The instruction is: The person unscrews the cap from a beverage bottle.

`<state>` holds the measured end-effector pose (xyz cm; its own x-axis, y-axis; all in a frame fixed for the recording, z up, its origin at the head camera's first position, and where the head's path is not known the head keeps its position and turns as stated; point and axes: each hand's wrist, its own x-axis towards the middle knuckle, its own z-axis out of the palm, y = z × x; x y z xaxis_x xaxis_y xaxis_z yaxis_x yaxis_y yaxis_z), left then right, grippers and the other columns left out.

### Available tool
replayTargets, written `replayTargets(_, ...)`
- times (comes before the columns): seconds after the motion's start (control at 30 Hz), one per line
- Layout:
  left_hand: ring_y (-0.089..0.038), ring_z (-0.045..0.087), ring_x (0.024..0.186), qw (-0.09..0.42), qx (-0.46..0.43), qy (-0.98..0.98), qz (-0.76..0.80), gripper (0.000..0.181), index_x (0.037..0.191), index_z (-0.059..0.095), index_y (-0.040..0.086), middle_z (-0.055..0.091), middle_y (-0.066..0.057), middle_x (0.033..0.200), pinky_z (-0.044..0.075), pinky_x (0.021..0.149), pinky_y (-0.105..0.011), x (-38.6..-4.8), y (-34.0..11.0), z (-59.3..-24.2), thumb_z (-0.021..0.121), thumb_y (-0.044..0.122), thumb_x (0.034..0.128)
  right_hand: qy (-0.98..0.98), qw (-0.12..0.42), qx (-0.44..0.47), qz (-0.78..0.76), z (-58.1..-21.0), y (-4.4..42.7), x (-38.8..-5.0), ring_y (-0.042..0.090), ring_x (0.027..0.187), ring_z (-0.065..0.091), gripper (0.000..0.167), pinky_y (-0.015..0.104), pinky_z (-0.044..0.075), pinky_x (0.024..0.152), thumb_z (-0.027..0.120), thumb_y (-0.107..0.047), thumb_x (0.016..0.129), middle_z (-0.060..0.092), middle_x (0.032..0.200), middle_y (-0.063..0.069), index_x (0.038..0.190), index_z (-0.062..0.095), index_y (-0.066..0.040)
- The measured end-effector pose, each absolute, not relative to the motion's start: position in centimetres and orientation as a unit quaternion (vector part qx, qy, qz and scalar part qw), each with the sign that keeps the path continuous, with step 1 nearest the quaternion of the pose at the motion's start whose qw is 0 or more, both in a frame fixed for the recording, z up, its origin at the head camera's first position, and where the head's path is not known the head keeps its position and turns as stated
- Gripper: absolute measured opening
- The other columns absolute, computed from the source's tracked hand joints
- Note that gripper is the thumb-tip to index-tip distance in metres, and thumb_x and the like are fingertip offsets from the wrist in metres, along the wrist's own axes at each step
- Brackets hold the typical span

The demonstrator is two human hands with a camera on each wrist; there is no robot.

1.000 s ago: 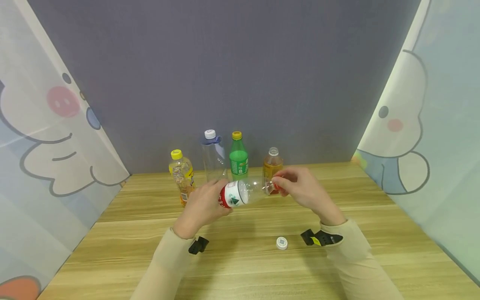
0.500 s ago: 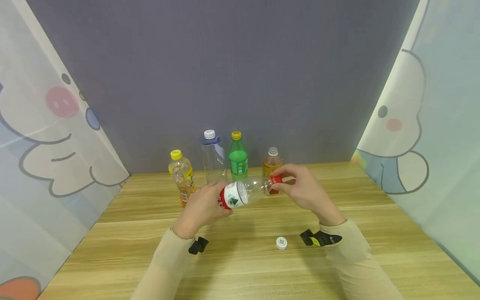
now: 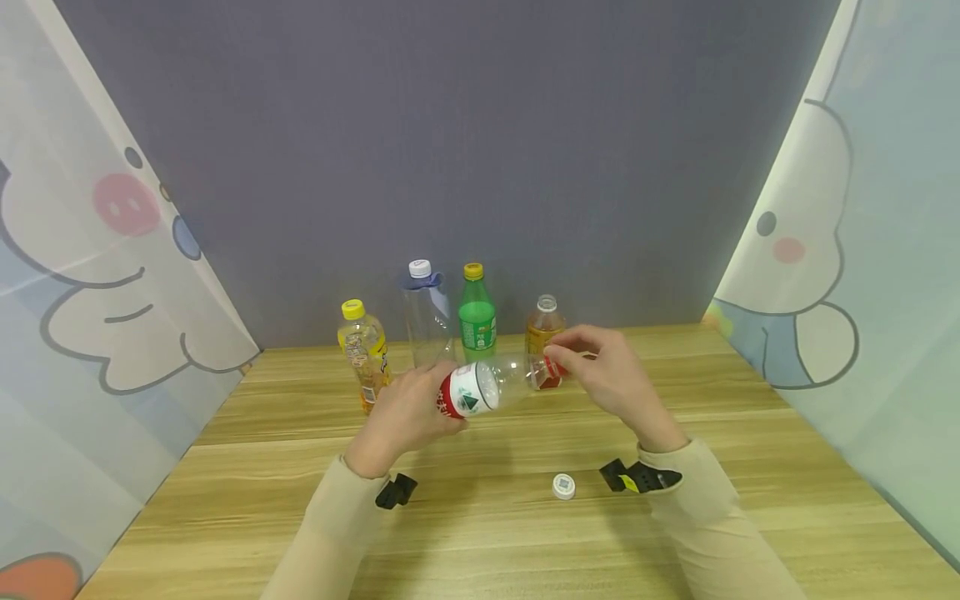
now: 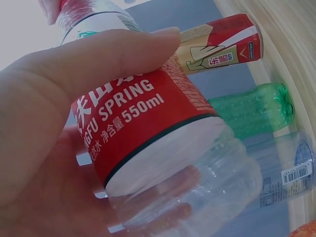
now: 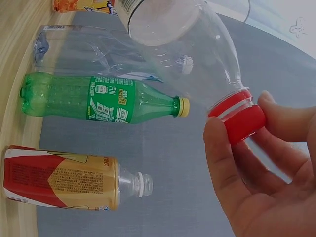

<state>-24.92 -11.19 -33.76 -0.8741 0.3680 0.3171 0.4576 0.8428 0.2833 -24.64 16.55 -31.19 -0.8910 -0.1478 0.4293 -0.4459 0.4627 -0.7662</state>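
My left hand (image 3: 411,408) grips a clear plastic water bottle (image 4: 163,133) with a red and white label around its body. In the head view the bottle lies nearly level above the table, its neck pointing right. My right hand (image 3: 611,375) pinches the red bottle cap (image 5: 245,123) at the neck between thumb and fingers. A narrow pale gap shows in the right wrist view between the cap and the red ring (image 5: 230,102) below it. Curled fingers hide part of the cap in the head view.
Behind the hands stand a yellow-capped bottle (image 3: 363,350), a tall clear bottle (image 3: 429,321), a green bottle (image 3: 477,317) and an uncapped amber-labelled bottle (image 3: 546,329). A white cap (image 3: 563,487) lies on the wooden table (image 3: 480,542). A grey wall (image 3: 480,150) rises behind.
The right fingers have shifted around the red cap, showing more of it half a second ago and less now. The left hand and the bottle have stayed nearly in place.
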Motion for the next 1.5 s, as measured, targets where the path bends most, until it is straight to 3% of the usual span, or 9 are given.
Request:
replayTargets(0.13,-0.022,0.064,0.082,0.131,-0.215,-0.951,-0.181,0.066,0.122,0.064,0.014,0.066,-0.001,0.1,0.054,0.065,-0.039,-24.82,-11.2,-33.6,0.096,0.029,0.0663,-0.846,0.131,0.152,0.494,-30.95,16.76,-24.4,0.028,0.101,0.068,0.032,0.042,0.053,0.086,0.072,-0.028,0.096,0.073,0.109,0.01,0.116,0.071,-0.002)
replayTargets(0.3,-0.02,0.063,0.082,0.134,-0.217,-0.95,-0.182,0.064,0.12,0.064,0.015,0.066,0.0,0.099,0.053,0.064,-0.037,-24.77,-11.27,-33.49,0.096,0.03,0.0667,-0.864,0.12,0.137,0.47,-30.67,16.95,-24.15,0.025,0.103,0.067,0.038,0.042,0.052,0.087,0.07,-0.039,0.096,0.074,0.108,0.007,0.116,0.073,-0.006)
replayTargets(0.53,-0.02,0.064,0.083,0.137,-0.218,-0.95,-0.178,0.065,0.122,0.064,0.014,0.067,-0.001,0.102,0.054,0.066,-0.038,-24.76,-11.29,-33.43,0.095,0.03,0.0669,-0.858,0.105,0.15,0.48,-30.65,17.0,-24.21,0.019,0.086,0.071,0.031,0.039,0.054,0.08,0.071,-0.032,0.097,0.075,0.1,0.006,0.114,0.073,-0.005)
replayTargets(0.97,-0.021,0.064,0.083,0.139,-0.22,-0.951,-0.17,0.065,0.122,0.063,0.013,0.067,-0.003,0.101,0.055,0.067,-0.039,-24.77,-11.39,-33.51,0.095,0.03,0.0678,-0.862,0.099,0.166,0.468,-30.68,17.01,-24.33,0.026,0.102,0.069,0.028,0.043,0.057,0.084,0.078,-0.021,0.09,0.072,0.114,0.004,0.116,0.073,-0.011)
replayTargets(1.13,-0.021,0.064,0.083,0.134,-0.217,-0.951,-0.173,0.066,0.123,0.063,0.014,0.067,-0.003,0.102,0.054,0.067,-0.038,-24.82,-11.35,-33.48,0.095,0.03,0.0677,-0.86,0.101,0.163,0.473,-30.59,16.94,-24.27,0.023,0.102,0.067,0.024,0.042,0.054,0.083,0.073,-0.026,0.095,0.073,0.109,0.002,0.114,0.073,-0.012)
replayTargets(1.33,-0.02,0.063,0.082,0.124,-0.217,-0.951,-0.181,0.065,0.123,0.064,0.014,0.066,-0.002,0.101,0.054,0.067,-0.038,-24.78,-11.23,-33.37,0.095,0.029,0.0681,-0.852,0.112,0.155,0.487,-30.48,16.86,-24.18,0.025,0.091,0.068,0.019,0.04,0.051,0.079,0.066,-0.021,0.1,0.074,0.1,0.006,0.111,0.073,-0.007)
replayTargets(1.5,-0.021,0.063,0.082,0.121,-0.217,-0.951,-0.183,0.065,0.123,0.063,0.014,0.066,-0.002,0.101,0.053,0.066,-0.038,-24.7,-11.2,-33.32,0.095,0.03,0.0684,-0.855,0.116,0.151,0.482,-30.35,16.87,-24.01,0.026,0.101,0.066,0.026,0.041,0.051,0.084,0.068,-0.024,0.099,0.073,0.109,0.008,0.116,0.071,-0.004)
